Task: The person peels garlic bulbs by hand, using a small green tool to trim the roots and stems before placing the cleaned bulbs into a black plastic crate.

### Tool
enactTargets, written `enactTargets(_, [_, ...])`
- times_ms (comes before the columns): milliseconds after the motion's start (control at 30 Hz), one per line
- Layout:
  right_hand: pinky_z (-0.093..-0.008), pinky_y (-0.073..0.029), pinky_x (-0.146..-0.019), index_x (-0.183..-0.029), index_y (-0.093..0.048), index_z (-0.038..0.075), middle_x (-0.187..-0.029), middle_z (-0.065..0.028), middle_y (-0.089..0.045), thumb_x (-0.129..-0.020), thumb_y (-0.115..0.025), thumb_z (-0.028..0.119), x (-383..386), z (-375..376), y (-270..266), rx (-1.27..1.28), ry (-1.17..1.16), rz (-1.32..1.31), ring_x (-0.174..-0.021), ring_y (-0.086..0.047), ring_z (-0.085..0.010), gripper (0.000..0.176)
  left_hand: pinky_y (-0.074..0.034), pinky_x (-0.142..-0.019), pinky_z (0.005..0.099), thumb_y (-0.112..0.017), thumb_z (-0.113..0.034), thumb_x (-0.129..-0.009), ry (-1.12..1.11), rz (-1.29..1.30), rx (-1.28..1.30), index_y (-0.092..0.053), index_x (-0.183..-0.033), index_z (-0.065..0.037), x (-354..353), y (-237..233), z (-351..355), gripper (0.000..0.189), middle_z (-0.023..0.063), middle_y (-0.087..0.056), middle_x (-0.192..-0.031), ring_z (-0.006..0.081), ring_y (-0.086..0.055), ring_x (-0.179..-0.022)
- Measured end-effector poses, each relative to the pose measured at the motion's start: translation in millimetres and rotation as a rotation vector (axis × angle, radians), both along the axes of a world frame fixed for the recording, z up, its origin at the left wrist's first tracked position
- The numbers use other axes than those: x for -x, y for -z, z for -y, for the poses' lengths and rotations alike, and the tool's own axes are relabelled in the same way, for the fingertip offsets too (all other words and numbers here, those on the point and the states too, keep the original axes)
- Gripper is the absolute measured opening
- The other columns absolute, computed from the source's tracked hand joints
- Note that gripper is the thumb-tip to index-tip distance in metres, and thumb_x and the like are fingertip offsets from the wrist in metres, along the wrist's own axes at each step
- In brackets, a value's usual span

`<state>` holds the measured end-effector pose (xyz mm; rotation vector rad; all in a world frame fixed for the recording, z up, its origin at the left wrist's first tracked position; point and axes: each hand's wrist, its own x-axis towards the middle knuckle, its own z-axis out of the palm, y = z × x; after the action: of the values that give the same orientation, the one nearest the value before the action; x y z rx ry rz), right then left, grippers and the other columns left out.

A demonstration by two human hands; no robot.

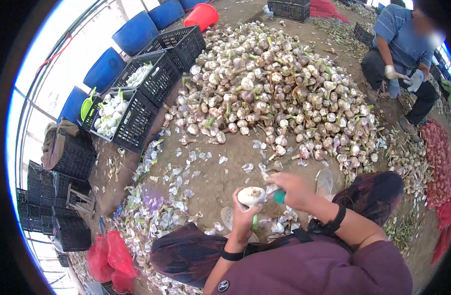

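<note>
My left hand (243,216) is closed around a white garlic bulb (250,196) with a brownish root end facing up. A green stem hangs below that hand. Beside the bulb, my right hand (293,191) grips a knife by its green handle (279,197); most of the blade is hard to make out. Papery peel seems to hang at the right fingers. In front of my hands rises a big heap of unpeeled garlic bulbs (264,83). Loose peelings (154,211) litter the ground to the left.
Black crates (132,125) holding peeled white garlic (110,113) stand at left, with a green scoop (87,104) and blue barrels (104,69) behind. A red bucket (202,16) is further back. A co-worker (400,54) sits at upper right. Red mesh bags (110,258) lie lower left.
</note>
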<state>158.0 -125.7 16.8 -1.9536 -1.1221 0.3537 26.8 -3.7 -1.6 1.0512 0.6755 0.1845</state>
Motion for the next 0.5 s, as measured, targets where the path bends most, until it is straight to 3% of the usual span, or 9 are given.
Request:
enactTargets(67, [-0.0343,-0.047,-0.076,-0.098,-0.059,0.007,-0.096,-0.0101,-0.060,-0.070,-0.057,0.005,8.5,-3.1,3.7,-0.086,-0.038,0.172,-0.090,-0.057,-0.0277,0.028,-0.043,-0.085,0.0295,-0.058,0.003,-0.069,0.011,-0.031,-0.030,-0.024,-0.126,-0.005,1.0,6.0,1.5,0.067,0.0103,-0.047,-0.109,0.0177,-0.050,-0.098])
enactTargets(167, [-0.0348,-0.047,-0.076,-0.097,-0.059,0.005,-0.097,-0.0104,-0.060,-0.070,-0.057,0.006,14.0,-8.0,15.2,0.020,-0.141,0.304,-0.089,-0.057,-0.0272,0.027,-0.043,-0.084,0.0300,-0.058,0.002,-0.070,0.060,-0.067,-0.116,-0.025,-0.125,-0.005,4.9,24.8,3.0,0.064,0.0093,-0.048,-0.109,0.0180,-0.050,-0.098])
enactTargets(267, [-0.0328,-0.048,-0.067,-0.085,-0.055,0.005,-0.084,-0.0078,-0.056,-0.072,-0.053,0.010,14.9,-10.7,17.8,0.011,-0.185,0.451,-0.081,-0.055,-0.0234,0.014,-0.043,-0.084,0.0305,-0.059,0.001,-0.070,0.084,-0.107,-0.100,-0.026,-0.122,-0.004,7.8,24.4,4.0,0.062,0.0093,-0.046,-0.108,0.0180,-0.049,-0.099])
enactTargets(367, [-0.0321,-0.048,-0.066,-0.081,-0.053,0.004,-0.083,-0.0086,-0.056,-0.072,-0.052,0.011,13.0,-9.3,19.8,0.129,-0.255,0.505,-0.081,-0.055,-0.0235,0.011,-0.043,-0.084,0.0308,-0.059,0.000,-0.069,0.118,-0.130,-0.075,-0.026,-0.122,-0.004,9.7,29.3,5.1,0.062,0.0094,-0.046,-0.109,0.0183,-0.049,-0.100])
enactTargets(500, [-0.0338,-0.048,-0.066,-0.081,-0.053,0.004,-0.083,-0.0096,-0.057,-0.073,-0.052,0.010,-9.5,-15.3,28.1,0.174,-0.118,0.476,-0.081,-0.056,-0.0250,0.011,-0.042,-0.085,0.0311,-0.059,0.001,-0.066,0.264,-0.035,-0.158,-0.025,-0.125,-0.005,7.2,12.4,1.0,0.069,0.0088,-0.046,-0.109,0.0186,-0.049,-0.101])
